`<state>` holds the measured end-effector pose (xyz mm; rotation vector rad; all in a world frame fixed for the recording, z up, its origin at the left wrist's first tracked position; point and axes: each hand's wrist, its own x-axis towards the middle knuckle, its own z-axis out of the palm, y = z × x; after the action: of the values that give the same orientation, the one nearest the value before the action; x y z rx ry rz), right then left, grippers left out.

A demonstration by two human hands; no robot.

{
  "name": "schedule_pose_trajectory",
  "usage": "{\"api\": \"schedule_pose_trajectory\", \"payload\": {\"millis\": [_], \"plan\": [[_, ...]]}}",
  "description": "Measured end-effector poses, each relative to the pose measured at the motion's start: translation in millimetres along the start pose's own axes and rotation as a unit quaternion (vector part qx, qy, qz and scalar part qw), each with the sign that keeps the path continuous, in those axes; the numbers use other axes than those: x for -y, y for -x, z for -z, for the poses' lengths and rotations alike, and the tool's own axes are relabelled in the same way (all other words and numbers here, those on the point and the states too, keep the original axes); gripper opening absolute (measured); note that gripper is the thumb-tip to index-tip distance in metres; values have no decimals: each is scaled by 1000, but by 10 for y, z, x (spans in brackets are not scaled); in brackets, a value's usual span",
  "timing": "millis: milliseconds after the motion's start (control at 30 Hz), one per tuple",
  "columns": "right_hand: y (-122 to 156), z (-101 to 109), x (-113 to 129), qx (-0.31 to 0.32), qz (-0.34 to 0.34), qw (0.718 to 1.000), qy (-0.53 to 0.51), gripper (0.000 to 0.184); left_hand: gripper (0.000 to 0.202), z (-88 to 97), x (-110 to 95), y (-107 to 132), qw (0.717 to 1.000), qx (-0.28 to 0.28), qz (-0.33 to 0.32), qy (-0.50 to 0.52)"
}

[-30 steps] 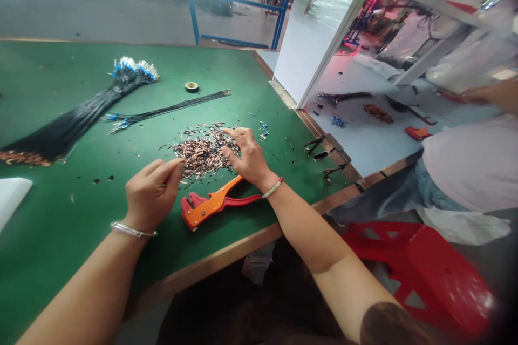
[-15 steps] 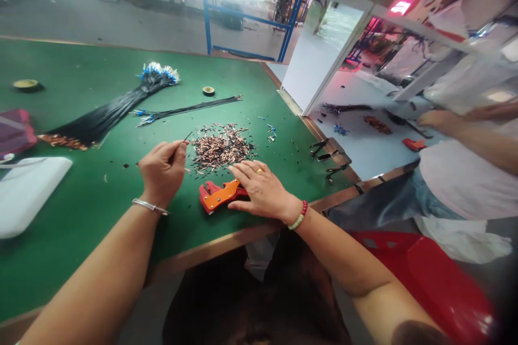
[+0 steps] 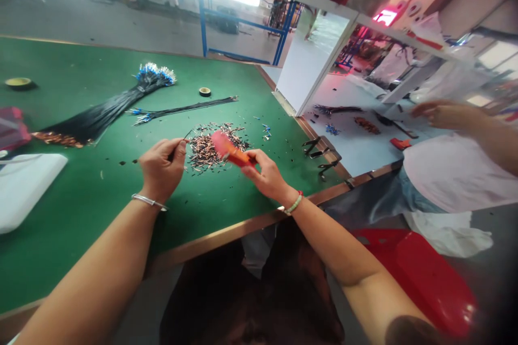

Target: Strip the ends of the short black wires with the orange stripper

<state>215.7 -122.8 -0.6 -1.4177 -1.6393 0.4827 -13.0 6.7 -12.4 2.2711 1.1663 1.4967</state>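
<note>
Pinched in my left hand is a thin black wire; its tip pokes up past my thumb and finger. My right hand is closed around the handle of a red and orange wire stripper, held up off the table and smeared by motion. The tool's head points left towards the wire and hangs over a pile of copper and black wire scraps. Behind the pile lies a small bundle of black wires with blue ends.
A thick bundle of black wires lies at the left, near a white plastic case. Tape rolls sit farther back. Metal clips stand at the table's right edge. Another person's hand is at the neighbouring table.
My right hand has closed on the wire stripper and lifted it from the table, its head now higher over the scraps. My left hand stays about where it was with the wire.
</note>
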Motion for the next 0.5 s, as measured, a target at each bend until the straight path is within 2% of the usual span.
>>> {"api": "schedule_pose_trajectory", "payload": {"millis": [33, 67, 133, 200, 233, 333, 500], "plan": [[-52, -14, 31, 6, -50, 993, -109, 59, 29, 1, -16, 1, 1000, 0, -4, 2], [-108, -40, 56, 25, -98, 971, -215, 58, 28, 2, -33, 3, 1000, -1, -9, 4], [-219, -121, 81, 65, -176, 905, -381, 52, 28, 6, -68, 8, 1000, 0, -21, 6], [-313, -216, 70, 81, -229, 853, -462, 43, 27, 15, -104, 15, 1000, 3, -31, 1], [-350, -260, 57, 82, -246, 839, -478, 40, 27, 22, -122, 18, 999, 4, -34, -4], [-425, -361, 14, 95, -255, 832, -483, 35, 28, 46, -169, 28, 999, 3, -37, -24], [-472, -474, -33, 99, -202, 855, -468, 38, 25, 63, -198, 53, 993, 14, -63, -99]]}}
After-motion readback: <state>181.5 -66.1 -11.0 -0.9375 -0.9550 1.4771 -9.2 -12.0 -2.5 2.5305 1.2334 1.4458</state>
